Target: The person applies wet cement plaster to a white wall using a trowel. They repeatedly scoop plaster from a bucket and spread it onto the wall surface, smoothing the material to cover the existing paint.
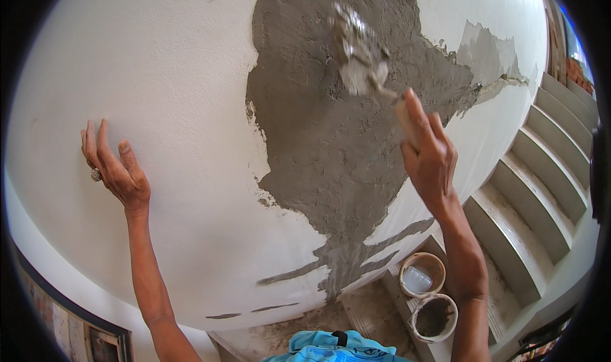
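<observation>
Grey mortar (433, 317) lines one bucket (414, 322); another bucket (403, 279) holds something whitish (417, 279).

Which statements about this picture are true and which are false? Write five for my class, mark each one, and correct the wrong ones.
1. The right hand holds a trowel by its handle. True.
2. The left hand grips a bucket. False: it holds nothing; it is open, at the white part of the wall.
3. A ring is on the left hand. True.
4. The stairs are on the left side of the picture. False: they are on the right.
5. The trowel is in front of the grey patch on the wall. True.
</observation>
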